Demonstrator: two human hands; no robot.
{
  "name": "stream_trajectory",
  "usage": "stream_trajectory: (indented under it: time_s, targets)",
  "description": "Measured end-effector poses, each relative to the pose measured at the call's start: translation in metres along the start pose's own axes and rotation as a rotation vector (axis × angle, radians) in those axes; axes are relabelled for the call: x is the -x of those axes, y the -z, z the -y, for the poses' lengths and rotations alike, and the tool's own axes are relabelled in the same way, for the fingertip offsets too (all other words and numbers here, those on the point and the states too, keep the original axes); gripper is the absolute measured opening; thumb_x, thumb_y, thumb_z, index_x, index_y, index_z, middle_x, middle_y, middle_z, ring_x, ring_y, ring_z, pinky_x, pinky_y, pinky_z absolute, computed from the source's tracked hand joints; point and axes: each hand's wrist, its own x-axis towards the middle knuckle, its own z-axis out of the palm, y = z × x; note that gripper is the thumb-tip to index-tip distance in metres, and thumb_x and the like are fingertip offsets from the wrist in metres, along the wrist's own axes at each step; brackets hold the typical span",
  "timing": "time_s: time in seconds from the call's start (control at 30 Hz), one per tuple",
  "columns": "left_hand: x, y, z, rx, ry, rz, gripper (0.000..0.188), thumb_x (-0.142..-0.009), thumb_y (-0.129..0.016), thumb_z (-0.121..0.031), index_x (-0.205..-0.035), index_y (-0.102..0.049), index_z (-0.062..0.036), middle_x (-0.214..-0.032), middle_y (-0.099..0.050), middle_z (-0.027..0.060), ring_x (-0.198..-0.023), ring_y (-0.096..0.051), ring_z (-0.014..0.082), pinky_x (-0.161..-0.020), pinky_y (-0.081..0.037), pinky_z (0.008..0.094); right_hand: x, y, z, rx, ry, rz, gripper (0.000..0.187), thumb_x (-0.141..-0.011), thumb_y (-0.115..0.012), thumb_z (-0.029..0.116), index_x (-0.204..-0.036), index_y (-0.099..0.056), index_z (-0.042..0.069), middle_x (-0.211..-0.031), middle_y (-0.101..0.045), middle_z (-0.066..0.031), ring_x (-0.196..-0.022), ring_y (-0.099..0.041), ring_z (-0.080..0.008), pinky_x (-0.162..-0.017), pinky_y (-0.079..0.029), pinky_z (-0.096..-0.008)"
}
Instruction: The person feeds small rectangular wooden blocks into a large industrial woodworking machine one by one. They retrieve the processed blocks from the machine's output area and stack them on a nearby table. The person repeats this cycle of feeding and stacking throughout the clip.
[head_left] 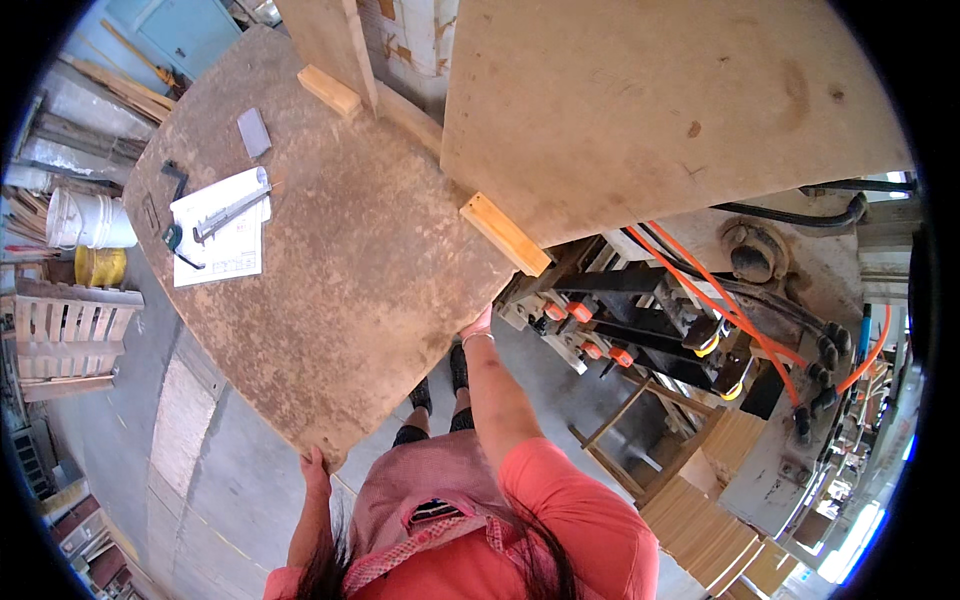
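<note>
A large, worn brown board [340, 290] spreads out before me like a tabletop, its near corner pointing toward my body. My left hand [315, 468] is closed on that board's edge beside the near left corner. Farther along, my right hand [479, 323] grips the near right edge, with the undersides of its fingers hidden. On the board lie a white drawing sheet [218, 255], a metal caliper [230, 215] across it, a small grey block [254, 132] and a dark angled tool [175, 178]. A wooden block [505, 235] sits at the right edge.
To the right stands a machine with black bars and orange clamps [580, 312], beside orange hoses [735, 315]. A tall brown panel [650, 110] leans at the upper right. Stacked boards [700, 530] lie lower right. White buckets [88, 218] and a wooden crate [70, 335] stand left.
</note>
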Motion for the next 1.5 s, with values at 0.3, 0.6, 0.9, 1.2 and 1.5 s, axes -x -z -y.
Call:
stream_trajectory:
  time_s: [0.3,0.6,0.9,1.2,1.5]
  targets:
    - [-0.007,0.009,0.015,-0.003,-0.012,0.003,0.037,-0.093,-0.049,-0.022,-0.124,-0.039,-0.0046,-0.114,-0.055,0.0091,-0.098,-0.058,0.021,-0.08,-0.051,0.0363,0.014,-0.013,-0.005,-0.061,0.007,-0.087,0.049,-0.086,-0.043,0.046,-0.118,-0.054,0.01,-0.117,-0.057,-0.0094,-0.108,-0.052,-0.0309,-0.094,-0.04,-0.0457]
    - [-0.01,0.031,0.015,-0.028,0.021,0.016,0.042,-0.091,-0.053,-0.025,-0.124,-0.038,-0.0045,-0.117,-0.053,0.009,-0.101,-0.056,0.021,-0.083,-0.049,0.0357,0.028,-0.003,-0.017,-0.042,0.016,-0.09,0.05,-0.084,-0.046,0.047,-0.117,-0.055,0.011,-0.117,-0.057,-0.0082,-0.108,-0.051,-0.03,-0.094,-0.039,-0.0471]
    - [0.001,0.017,0.002,-0.011,0.079,-0.007,0.043,-0.09,-0.055,-0.027,-0.123,-0.037,-0.0062,-0.114,-0.052,0.0087,-0.099,-0.057,0.0226,-0.078,-0.053,0.0377,0.023,0.0,-0.012,-0.02,-0.023,-0.027,0.048,-0.081,-0.049,0.048,-0.111,-0.058,0.012,-0.113,-0.06,-0.0074,-0.105,-0.053,-0.03,-0.092,-0.04,-0.0478]
    - [-0.004,0.019,-0.001,0.02,0.117,-0.013,0.039,-0.091,-0.053,-0.024,-0.123,-0.037,-0.0069,-0.115,-0.053,0.0095,-0.099,-0.057,0.023,-0.079,-0.052,0.0374,0.038,-0.006,-0.005,0.063,0.007,-0.06,0.046,-0.087,-0.045,0.044,-0.113,-0.055,0.009,-0.111,-0.06,-0.0098,-0.104,-0.054,-0.028,-0.09,-0.042,-0.0442]
    - [-0.013,0.002,-0.011,-0.496,-0.063,-0.318,0.041,-0.088,-0.054,-0.026,-0.12,-0.042,-0.003,-0.116,-0.052,0.0152,-0.103,-0.054,0.0286,-0.083,-0.047,0.039,0.209,0.07,0.053,0.685,-0.084,-0.205,0.037,-0.09,-0.049,0.036,-0.108,-0.057,0.004,-0.101,-0.063,-0.0104,-0.085,-0.062,-0.0234,-0.076,-0.049,-0.0367]
